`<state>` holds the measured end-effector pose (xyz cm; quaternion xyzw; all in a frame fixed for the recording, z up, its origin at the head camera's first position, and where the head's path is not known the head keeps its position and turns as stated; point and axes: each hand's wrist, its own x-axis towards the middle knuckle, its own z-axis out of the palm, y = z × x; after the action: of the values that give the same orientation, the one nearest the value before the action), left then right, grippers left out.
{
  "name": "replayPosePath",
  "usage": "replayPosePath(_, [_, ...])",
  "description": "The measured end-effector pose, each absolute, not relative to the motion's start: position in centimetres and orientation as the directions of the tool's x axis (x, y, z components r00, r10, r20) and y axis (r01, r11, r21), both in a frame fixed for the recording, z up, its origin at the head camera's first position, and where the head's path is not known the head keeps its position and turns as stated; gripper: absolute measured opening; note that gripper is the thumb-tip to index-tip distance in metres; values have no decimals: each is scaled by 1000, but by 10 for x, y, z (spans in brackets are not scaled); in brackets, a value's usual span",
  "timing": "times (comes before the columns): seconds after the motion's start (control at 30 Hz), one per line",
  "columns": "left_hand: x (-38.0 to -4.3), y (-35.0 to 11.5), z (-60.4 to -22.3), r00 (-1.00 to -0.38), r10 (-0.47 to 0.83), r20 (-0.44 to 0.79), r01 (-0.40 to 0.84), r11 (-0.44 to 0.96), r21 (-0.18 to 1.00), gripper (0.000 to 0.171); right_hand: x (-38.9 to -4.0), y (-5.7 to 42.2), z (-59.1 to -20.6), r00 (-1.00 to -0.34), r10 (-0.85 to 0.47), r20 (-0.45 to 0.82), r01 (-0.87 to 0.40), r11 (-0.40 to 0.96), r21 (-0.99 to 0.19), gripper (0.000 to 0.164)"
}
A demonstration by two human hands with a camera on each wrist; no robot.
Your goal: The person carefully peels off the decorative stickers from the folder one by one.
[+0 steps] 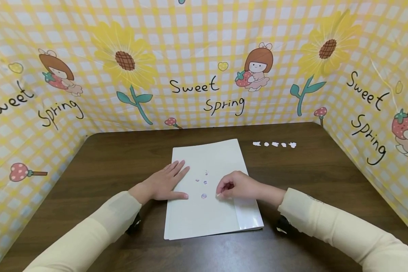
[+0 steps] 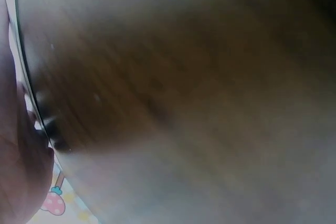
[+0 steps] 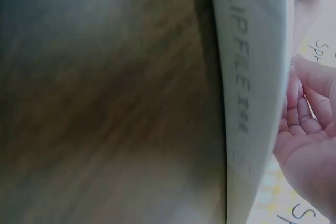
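A white clip file lies on the table, with several small purple stickers near its middle. My left hand rests on the file's left side, fingers straight and spread, the thumb pointing toward the lowest sticker. To the right of the stickers, my right hand has its fingers curled and pinches a tiny pale piece between thumb and fingertip; its kind is too small to tell. The right wrist view shows the file's lettered spine beside the right hand. Only part of the left hand shows in the left wrist view.
Several small white cut-out shapes lie in a row on the dark wooden table, beyond the file to the right. A yellow checked cloth with flower and cartoon prints hangs round the table's back and sides.
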<state>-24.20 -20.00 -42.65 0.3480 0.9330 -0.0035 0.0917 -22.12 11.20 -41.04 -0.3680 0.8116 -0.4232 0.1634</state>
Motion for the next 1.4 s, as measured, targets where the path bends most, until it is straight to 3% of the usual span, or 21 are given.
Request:
replayPosePath(0.57, [-243, -199, -423, -740, 650, -173, 653, 756, 43, 104, -244, 148, -400, -833, -551, 36, -290, 381, -878, 5])
replayPosePath(0.97, [-243, -199, -422, -736, 655, -170, 661, 750, 28, 103, -279, 188, -402, -935, -355, 7, -153, 387, -909, 19])
replayPosePath(1.4, [-242, -199, -425, -735, 654, -176, 658, 751, 42, 102, -314, 218, -407, -971, -227, -69, -29, 404, -914, 25])
